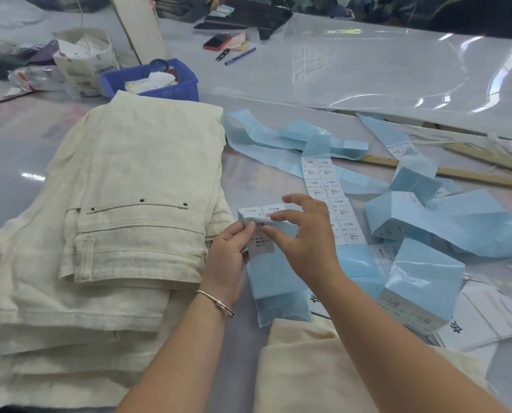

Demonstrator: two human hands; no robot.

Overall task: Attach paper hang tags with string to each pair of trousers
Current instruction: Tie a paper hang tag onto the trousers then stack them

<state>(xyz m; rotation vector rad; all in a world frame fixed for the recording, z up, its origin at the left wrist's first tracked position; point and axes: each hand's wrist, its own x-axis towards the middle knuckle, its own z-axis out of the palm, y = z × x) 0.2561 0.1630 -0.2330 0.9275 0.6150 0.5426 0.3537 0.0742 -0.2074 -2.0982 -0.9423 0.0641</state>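
1. Blue backing strip sits just right of the trousers, so we peel right there.
2. Left hand pinches the strip's top edge; keep it pinned or it'll curl.
3. Right hand has thumb and forefinger nipped on the sticker corner, other fingers spread loose. We'd lift slow and low so it doesn't tear.
4. More stickers further right of the trousers, no string in sight yet.
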